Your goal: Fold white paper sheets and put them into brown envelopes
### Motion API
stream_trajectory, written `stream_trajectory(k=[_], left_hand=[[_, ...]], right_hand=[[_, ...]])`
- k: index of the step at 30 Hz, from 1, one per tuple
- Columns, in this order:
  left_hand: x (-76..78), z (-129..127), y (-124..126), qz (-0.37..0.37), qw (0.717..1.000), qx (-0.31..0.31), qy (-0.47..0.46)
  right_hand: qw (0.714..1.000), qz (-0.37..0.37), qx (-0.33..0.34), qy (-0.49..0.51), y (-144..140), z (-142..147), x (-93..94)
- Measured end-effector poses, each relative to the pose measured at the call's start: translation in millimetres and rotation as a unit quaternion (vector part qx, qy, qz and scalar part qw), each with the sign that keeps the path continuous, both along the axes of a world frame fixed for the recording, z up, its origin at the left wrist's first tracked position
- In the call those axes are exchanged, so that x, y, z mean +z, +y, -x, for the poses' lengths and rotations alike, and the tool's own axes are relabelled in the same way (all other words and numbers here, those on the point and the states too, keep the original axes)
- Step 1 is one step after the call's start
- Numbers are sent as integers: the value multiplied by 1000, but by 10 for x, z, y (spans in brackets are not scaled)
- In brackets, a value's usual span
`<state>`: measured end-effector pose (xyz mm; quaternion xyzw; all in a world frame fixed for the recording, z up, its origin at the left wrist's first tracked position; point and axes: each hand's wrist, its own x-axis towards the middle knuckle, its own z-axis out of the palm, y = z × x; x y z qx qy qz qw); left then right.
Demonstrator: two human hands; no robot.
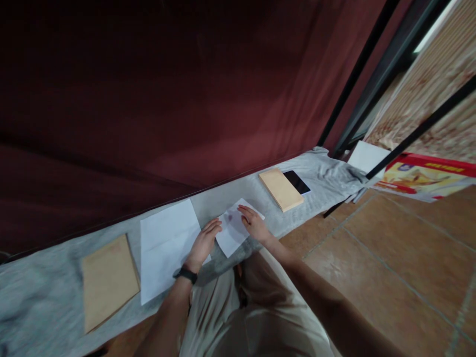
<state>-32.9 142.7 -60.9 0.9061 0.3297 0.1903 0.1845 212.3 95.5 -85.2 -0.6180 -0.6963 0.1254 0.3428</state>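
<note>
A folded white paper (232, 233) lies on the grey cloth in front of me. My right hand (256, 225) rests on its right part with the fingers stretched out. At its left edge is my left hand (205, 242), fingers extended and lying flat, with a dark band on the wrist. To the left, partly under that hand and forearm, larger white sheets (167, 243) lie flat and show a faint crease across the middle. Neither hand is wrapped around anything.
Brown envelopes (108, 282) lie at the left, and a stack of tan envelopes (281, 190) at the right beside a black-screened device (297, 182). The grey cloth (323, 173) covers a narrow bench along a dark red curtain (186, 99). A colourful box (427, 176) stands beyond its right end.
</note>
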Motion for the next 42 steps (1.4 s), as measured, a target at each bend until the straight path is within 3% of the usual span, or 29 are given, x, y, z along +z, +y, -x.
stream_trajectory(k=[6, 10, 13, 16, 19, 22, 42], left_hand=[[-99, -51, 293, 19, 999, -42, -10], [-75, -55, 337, 25, 999, -4, 25], [-9, -177, 224, -17, 993, 86, 77], [-19, -484, 12, -66, 979, 183, 61], [-139, -822, -188, -39, 977, 196, 76], [-275, -990, -289, -45, 967, 226, 107], [-383, -924, -274, -71, 940, 303, 137]], right_hand=[[995, 22, 43, -84, 153, 310, 13], [991, 40, 19, -130, 214, 356, -47], [989, 45, 1, -139, 232, 361, -69], [987, 63, -9, -145, 237, 355, -67], [980, 81, 9, -181, 227, 327, -69], [972, 90, 21, -217, 219, 283, -84], [970, 91, -71, -215, 192, -228, -134]])
